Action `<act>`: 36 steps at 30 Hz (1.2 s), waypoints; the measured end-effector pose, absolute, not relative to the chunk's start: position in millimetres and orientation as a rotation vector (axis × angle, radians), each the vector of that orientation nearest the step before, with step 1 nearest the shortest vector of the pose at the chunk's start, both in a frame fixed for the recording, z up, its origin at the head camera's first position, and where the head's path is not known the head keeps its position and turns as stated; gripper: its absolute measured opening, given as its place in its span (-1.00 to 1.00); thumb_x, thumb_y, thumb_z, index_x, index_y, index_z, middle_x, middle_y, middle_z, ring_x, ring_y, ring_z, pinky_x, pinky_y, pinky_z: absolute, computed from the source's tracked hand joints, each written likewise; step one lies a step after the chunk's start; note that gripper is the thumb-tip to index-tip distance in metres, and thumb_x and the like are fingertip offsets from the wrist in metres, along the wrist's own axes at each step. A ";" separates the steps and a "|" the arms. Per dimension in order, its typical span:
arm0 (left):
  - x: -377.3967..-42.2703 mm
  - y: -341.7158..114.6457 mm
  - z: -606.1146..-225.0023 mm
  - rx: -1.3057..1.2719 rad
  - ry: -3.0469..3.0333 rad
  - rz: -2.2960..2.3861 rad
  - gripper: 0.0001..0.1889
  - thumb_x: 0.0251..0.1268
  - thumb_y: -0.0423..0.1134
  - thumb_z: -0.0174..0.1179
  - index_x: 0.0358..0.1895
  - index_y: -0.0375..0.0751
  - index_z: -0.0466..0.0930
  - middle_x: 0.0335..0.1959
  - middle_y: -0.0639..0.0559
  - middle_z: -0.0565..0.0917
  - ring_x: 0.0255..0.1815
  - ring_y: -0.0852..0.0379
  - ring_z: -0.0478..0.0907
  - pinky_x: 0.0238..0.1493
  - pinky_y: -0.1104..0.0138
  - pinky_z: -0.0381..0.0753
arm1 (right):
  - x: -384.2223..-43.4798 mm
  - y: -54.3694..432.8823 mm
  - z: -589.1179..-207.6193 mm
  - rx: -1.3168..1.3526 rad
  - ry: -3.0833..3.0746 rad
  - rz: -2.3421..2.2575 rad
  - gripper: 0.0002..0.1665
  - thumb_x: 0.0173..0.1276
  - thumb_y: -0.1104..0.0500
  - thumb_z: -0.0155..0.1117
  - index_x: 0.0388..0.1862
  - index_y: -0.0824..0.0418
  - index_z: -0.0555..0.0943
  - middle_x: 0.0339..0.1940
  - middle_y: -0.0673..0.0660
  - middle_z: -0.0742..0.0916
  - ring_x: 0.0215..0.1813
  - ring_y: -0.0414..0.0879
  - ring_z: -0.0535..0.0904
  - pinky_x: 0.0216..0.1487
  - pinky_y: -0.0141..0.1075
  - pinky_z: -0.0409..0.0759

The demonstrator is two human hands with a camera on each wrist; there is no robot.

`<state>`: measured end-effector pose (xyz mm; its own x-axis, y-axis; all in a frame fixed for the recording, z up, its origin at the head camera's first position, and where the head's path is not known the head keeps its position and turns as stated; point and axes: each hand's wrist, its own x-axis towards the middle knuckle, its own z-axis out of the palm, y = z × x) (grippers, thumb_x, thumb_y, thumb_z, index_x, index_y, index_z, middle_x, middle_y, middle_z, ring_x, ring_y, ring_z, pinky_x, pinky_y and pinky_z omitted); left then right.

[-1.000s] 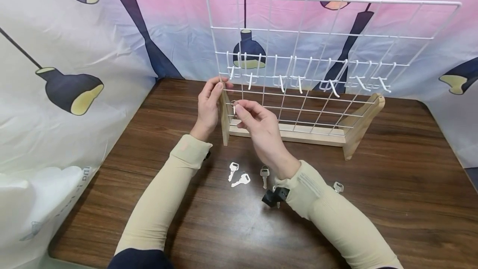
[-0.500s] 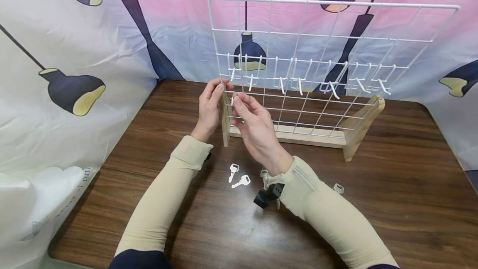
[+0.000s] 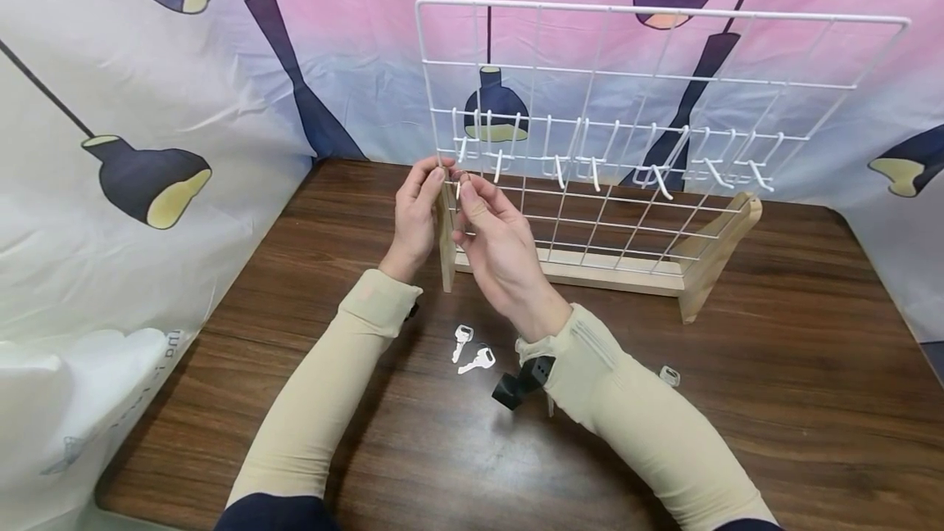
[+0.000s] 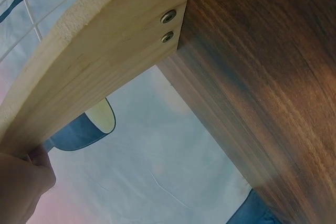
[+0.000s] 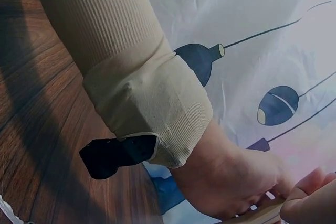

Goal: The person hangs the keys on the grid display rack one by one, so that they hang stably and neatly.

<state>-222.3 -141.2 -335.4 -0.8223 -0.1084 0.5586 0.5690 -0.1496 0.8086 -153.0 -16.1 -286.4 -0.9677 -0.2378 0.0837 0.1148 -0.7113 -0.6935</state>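
Note:
My left hand [image 3: 416,220] grips the top of the left wooden upright [image 3: 447,244] of a white wire grid rack [image 3: 612,207], thumb on the near side. In the left wrist view, its fingers [image 4: 23,187] lie against the wood [image 4: 105,51]. My right hand [image 3: 505,252] pinches a small silver key [image 3: 458,190] by thumb and fingers, its thin ring showing above the fingertips. The key is just right of the left hand, below the leftmost white hook [image 3: 462,151]. In the right wrist view, both hands meet near the lower right corner.
Several white hooks [image 3: 596,174] hang in a row across the grid. Two keys [image 3: 462,342] lie on the dark wooden table [image 3: 383,449] in front of the rack. Another key [image 3: 669,375] is by the right forearm, which partly hides one more. Printed fabric encloses the back and sides.
My right hand has risen slightly and shifted left with the key, bringing it up toward the leftmost hook. My left hand keeps its grip on the upright.

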 end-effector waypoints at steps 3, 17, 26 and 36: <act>-222.5 -141.1 -335.8 -0.524 -1.676 -2.008 -0.69 0.50 -0.34 -0.07 0.05 -0.60 0.43 -0.21 0.06 0.61 -0.11 0.13 0.53 0.08 0.14 0.48 | -154.7 -17.3 -286.2 -0.232 1.051 -2.734 -0.71 0.52 0.29 0.02 -0.28 -0.01 0.63 -0.18 -0.09 0.62 -0.37 -0.23 0.41 -0.34 -0.42 0.38; -222.6 -140.3 -335.8 -0.524 -1.655 -2.011 -0.71 0.48 -0.35 -0.06 0.02 -0.56 0.46 -0.19 0.04 0.59 -0.11 0.15 0.50 0.00 0.35 0.49 | -158.9 -19.8 -282.6 -0.178 0.959 -2.748 -0.71 0.53 0.26 0.01 -0.32 -0.04 0.61 -0.21 -0.10 0.64 -0.39 -0.25 0.41 -0.37 -0.43 0.35; -224.0 -139.8 -336.2 -0.515 -1.628 -2.020 -0.72 0.46 -0.38 -0.05 0.02 -0.59 0.45 -0.20 -0.02 0.58 -0.13 0.15 0.50 -0.02 0.37 0.50 | -162.5 -21.8 -281.1 -0.180 0.937 -2.754 -0.70 0.53 0.24 0.01 -0.33 -0.04 0.64 -0.29 -0.09 0.64 -0.42 -0.26 0.41 -0.40 -0.44 0.36; -224.8 -139.8 -338.5 -0.519 -1.648 -2.007 -0.68 0.47 -0.33 -0.06 0.04 -0.60 0.42 -0.19 -0.07 0.59 -0.10 0.13 0.51 0.00 0.36 0.51 | -165.8 -20.6 -286.1 -0.164 0.944 -2.766 -0.72 0.52 0.22 0.03 -0.29 -0.02 0.66 -0.30 -0.07 0.64 -0.44 -0.28 0.44 -0.42 -0.46 0.41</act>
<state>-224.8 -139.8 -338.5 -0.8084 -0.1295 0.5741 0.5884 -0.1522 0.7942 -165.8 -20.6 -286.1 -0.9710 -0.2363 0.0364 0.1648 -0.7717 -0.6143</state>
